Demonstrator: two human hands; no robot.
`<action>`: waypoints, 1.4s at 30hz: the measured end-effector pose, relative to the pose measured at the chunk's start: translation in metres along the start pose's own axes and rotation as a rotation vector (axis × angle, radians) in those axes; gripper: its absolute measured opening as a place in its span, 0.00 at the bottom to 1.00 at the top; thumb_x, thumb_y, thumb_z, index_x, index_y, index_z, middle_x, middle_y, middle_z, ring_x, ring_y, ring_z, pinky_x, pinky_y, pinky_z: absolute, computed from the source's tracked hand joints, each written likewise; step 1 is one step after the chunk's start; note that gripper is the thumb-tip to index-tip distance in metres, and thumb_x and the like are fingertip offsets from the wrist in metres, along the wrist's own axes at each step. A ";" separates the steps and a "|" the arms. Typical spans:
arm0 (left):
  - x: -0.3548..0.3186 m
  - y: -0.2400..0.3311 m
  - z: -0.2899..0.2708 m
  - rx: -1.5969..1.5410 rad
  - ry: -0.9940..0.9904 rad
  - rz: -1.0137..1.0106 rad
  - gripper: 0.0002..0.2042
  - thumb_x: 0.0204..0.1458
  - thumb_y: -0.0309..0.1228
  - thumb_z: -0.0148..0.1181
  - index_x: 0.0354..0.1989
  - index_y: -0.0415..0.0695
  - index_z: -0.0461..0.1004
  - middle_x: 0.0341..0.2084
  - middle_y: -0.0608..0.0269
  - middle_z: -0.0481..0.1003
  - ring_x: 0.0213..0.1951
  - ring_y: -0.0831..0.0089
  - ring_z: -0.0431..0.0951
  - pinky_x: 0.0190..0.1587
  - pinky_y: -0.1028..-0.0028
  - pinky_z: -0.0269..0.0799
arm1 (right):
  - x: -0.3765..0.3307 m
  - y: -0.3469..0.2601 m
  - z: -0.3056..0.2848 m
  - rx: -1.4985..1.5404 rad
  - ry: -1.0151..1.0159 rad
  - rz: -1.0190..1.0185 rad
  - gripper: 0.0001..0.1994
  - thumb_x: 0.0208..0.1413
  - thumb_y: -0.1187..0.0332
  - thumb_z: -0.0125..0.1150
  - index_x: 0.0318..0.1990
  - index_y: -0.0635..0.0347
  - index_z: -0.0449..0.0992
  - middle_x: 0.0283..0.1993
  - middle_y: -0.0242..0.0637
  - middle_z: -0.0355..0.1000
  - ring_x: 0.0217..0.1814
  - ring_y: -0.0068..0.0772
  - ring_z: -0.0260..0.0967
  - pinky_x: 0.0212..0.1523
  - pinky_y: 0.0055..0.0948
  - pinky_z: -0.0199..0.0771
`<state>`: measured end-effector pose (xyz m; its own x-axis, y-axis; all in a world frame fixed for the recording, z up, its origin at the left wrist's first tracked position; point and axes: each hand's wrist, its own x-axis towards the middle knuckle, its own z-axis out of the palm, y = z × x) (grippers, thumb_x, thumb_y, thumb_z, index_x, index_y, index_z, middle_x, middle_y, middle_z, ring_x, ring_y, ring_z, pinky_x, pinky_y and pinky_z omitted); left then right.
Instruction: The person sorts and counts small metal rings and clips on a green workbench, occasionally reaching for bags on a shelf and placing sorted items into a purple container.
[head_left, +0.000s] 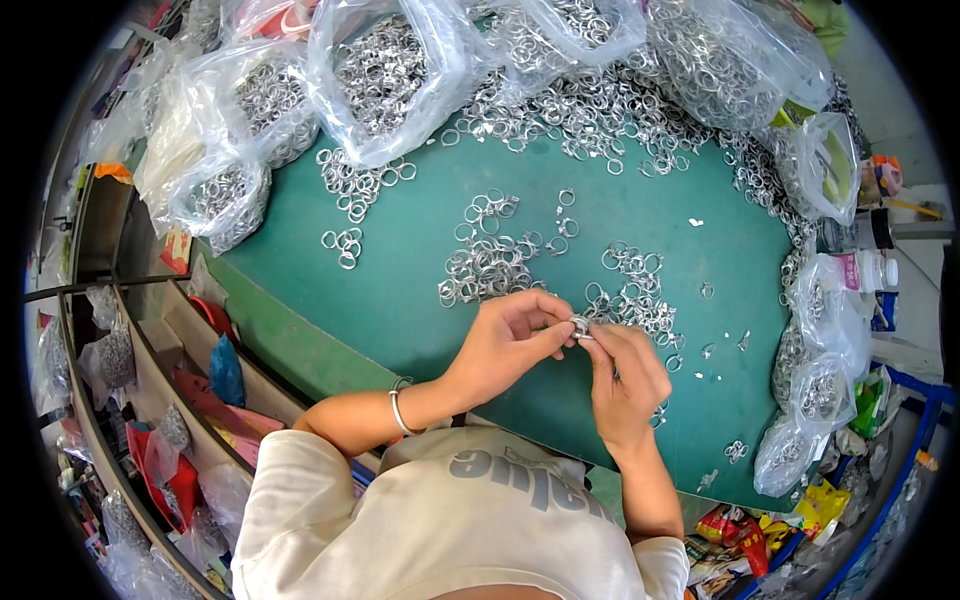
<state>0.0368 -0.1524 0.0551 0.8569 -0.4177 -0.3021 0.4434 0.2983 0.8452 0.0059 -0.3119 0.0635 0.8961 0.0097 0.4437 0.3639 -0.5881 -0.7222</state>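
A blue bag point(227, 371) was observed at left. At right, a pink-labelled white bottle point(876, 271) was noted; lower, a yellow packet point(824, 504).

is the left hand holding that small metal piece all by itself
No, the left hand and the right hand meet at the small metal piece, both with fingers on it.

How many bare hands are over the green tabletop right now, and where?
2: the left hand and the right hand, meeting near the front edge of the green tabletop, fingertips around a small silvery ring. No others show.
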 end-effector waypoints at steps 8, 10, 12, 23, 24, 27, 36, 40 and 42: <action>-0.001 0.002 0.002 0.278 -0.093 0.266 0.15 0.51 0.19 0.58 0.49 0.36 0.72 0.37 0.60 0.72 0.37 0.77 0.73 0.38 0.77 0.72 | -0.003 -0.002 -0.007 0.604 -0.085 0.578 0.03 0.52 0.80 0.60 0.35 0.69 0.75 0.30 0.37 0.75 0.30 0.23 0.72 0.32 0.21 0.72; -0.004 0.008 0.005 0.384 -0.077 0.296 0.15 0.50 0.18 0.59 0.48 0.36 0.72 0.36 0.60 0.72 0.37 0.77 0.73 0.38 0.77 0.73 | 0.000 -0.005 -0.010 0.730 -0.118 0.657 0.03 0.54 0.78 0.59 0.35 0.69 0.74 0.31 0.35 0.75 0.31 0.19 0.72 0.33 0.20 0.72; -0.002 0.008 0.002 0.446 -0.062 0.334 0.16 0.49 0.17 0.59 0.48 0.37 0.73 0.37 0.60 0.72 0.38 0.77 0.73 0.37 0.78 0.73 | -0.002 -0.003 -0.010 0.621 -0.141 0.652 0.03 0.54 0.78 0.59 0.34 0.68 0.74 0.30 0.35 0.75 0.30 0.20 0.71 0.33 0.20 0.71; 0.004 0.002 -0.006 -0.038 -0.150 0.095 0.10 0.52 0.17 0.57 0.43 0.34 0.70 0.39 0.62 0.70 0.39 0.78 0.73 0.41 0.78 0.72 | -0.002 -0.005 -0.001 0.032 0.018 0.031 0.05 0.46 0.82 0.59 0.33 0.68 0.75 0.32 0.42 0.72 0.33 0.39 0.70 0.33 0.28 0.69; 0.003 0.005 -0.007 -0.051 -0.157 0.064 0.11 0.52 0.17 0.56 0.44 0.34 0.70 0.40 0.61 0.70 0.39 0.77 0.73 0.42 0.77 0.72 | -0.003 -0.002 -0.002 -0.029 0.024 -0.054 0.06 0.44 0.83 0.60 0.32 0.67 0.75 0.32 0.42 0.72 0.33 0.40 0.70 0.34 0.29 0.69; 0.002 0.009 -0.003 -0.103 -0.149 0.066 0.12 0.53 0.17 0.56 0.47 0.33 0.70 0.40 0.60 0.70 0.41 0.75 0.74 0.44 0.76 0.72 | 0.000 -0.003 -0.007 -0.174 0.010 -0.223 0.08 0.39 0.83 0.60 0.30 0.67 0.77 0.33 0.42 0.72 0.33 0.40 0.71 0.34 0.30 0.69; 0.000 0.009 -0.005 -0.057 -0.138 0.107 0.10 0.53 0.16 0.54 0.44 0.31 0.73 0.42 0.56 0.72 0.43 0.72 0.76 0.47 0.74 0.74 | -0.003 -0.014 -0.006 0.655 -0.025 0.570 0.12 0.45 0.82 0.61 0.39 0.64 0.75 0.40 0.39 0.71 0.39 0.35 0.69 0.41 0.29 0.69; 0.000 0.013 -0.006 -0.160 -0.136 -0.066 0.09 0.54 0.20 0.55 0.44 0.33 0.72 0.41 0.57 0.73 0.42 0.73 0.76 0.46 0.74 0.73 | 0.010 -0.019 -0.011 0.246 -0.165 0.307 0.11 0.46 0.82 0.60 0.40 0.66 0.74 0.43 0.41 0.69 0.41 0.38 0.68 0.42 0.31 0.68; -0.001 0.013 -0.006 -0.155 -0.132 -0.082 0.09 0.55 0.21 0.55 0.44 0.34 0.72 0.40 0.58 0.74 0.40 0.75 0.75 0.45 0.75 0.72 | 0.007 -0.015 -0.009 0.116 -0.174 0.176 0.11 0.47 0.81 0.60 0.40 0.67 0.74 0.44 0.42 0.69 0.41 0.41 0.68 0.43 0.33 0.68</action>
<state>0.0437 -0.1428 0.0638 0.7790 -0.5515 -0.2985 0.5542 0.3828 0.7392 0.0044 -0.3105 0.0824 0.9747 0.0597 0.2152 0.2160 -0.4966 -0.8406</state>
